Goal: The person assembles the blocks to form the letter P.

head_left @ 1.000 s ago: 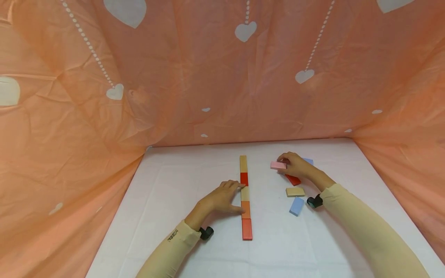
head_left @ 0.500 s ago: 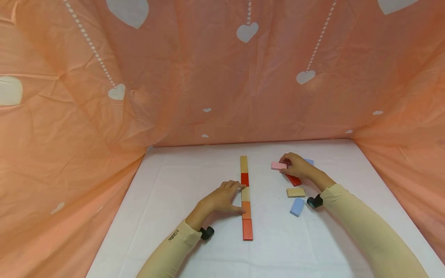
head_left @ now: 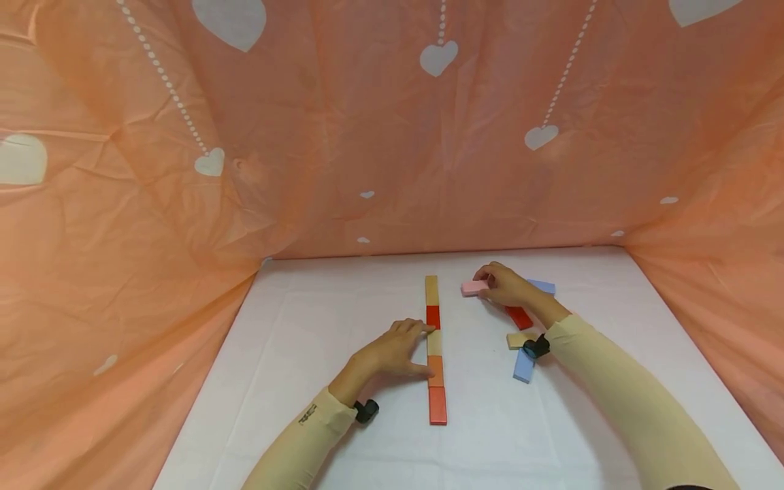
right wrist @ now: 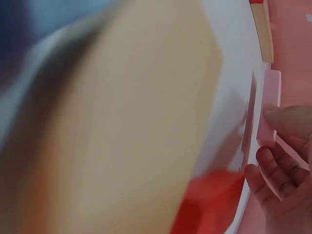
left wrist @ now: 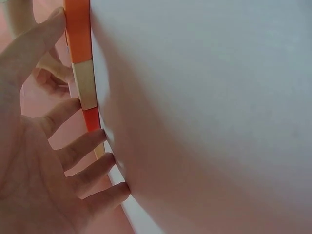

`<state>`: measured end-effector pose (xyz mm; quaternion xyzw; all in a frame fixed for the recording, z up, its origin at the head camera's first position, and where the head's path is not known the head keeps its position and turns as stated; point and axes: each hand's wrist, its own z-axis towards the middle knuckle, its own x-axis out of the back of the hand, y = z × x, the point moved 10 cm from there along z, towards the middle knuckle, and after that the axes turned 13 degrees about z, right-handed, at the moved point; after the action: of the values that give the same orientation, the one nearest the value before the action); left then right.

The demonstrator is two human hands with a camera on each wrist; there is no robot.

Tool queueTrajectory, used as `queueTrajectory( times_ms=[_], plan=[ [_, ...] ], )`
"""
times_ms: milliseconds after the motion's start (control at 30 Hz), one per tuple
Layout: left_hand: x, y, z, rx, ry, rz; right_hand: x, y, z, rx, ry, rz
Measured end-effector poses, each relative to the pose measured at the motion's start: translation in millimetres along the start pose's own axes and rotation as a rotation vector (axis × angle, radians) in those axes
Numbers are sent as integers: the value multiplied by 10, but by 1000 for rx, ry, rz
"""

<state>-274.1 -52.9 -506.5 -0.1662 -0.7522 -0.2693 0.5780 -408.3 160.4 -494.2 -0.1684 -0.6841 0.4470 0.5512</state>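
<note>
A straight row of flat blocks (head_left: pixel 433 347), tan, red, tan, orange and red, lies end to end on the white table (head_left: pixel 343 320). My left hand (head_left: pixel 392 350) rests against the row's left side, fingers straight, touching the tan and orange blocks (left wrist: pixel 84 83). My right hand (head_left: pixel 505 286) pinches a pink block (head_left: pixel 474 287) just above the table, to the right of the row's far end. The pink block (right wrist: pixel 269 105) shows between thumb and fingers in the right wrist view.
Loose blocks lie by my right forearm: a red one (head_left: pixel 519 317), a tan one (head_left: pixel 516 339), a blue one (head_left: pixel 523 366) and another blue one (head_left: pixel 542 286) behind the hand. Orange heart-patterned cloth (head_left: pixel 184 170) walls the table on three sides.
My right hand has carried the pink block leftward, closer to the far end of the row. The left hand has stayed against the row.
</note>
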Motion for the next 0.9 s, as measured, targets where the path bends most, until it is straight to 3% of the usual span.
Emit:
queueTrajectory(
  times_ms=[533, 900],
  plan=[
    [11, -8, -11, 3, -3, 0, -184, -140, 272, -41, -16, 51],
    [9, -22, -10, 1, 3, 1, -253, -205, 393, 10, -18, 24]
  ],
)
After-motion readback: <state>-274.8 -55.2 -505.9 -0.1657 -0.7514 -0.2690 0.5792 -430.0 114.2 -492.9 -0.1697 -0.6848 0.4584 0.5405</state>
